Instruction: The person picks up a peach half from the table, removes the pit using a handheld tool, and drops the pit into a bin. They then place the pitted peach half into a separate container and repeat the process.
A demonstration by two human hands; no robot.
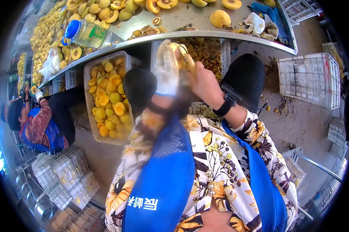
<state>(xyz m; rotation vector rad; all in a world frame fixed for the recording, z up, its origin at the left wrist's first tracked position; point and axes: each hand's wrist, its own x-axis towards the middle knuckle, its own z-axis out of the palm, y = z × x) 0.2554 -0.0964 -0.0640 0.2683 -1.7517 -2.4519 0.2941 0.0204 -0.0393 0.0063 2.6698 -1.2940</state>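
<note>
In front of my lap, my left hand, in a white glove, is closed around a yellow peach half. My bare right hand grips the wooden handle of a pitting tool. The tool's curved metal loop is right at the cut face of the fruit. Below both hands, a crate under the table edge holds pits and fruit scraps. To the left stands a white tub full of yellow peach halves.
A metal table spans the front, with heaped peaches, a blue-capped bottle, and cloths. White crates stand at the right, others at lower left. A co-worker sits at the left. Pits litter the floor.
</note>
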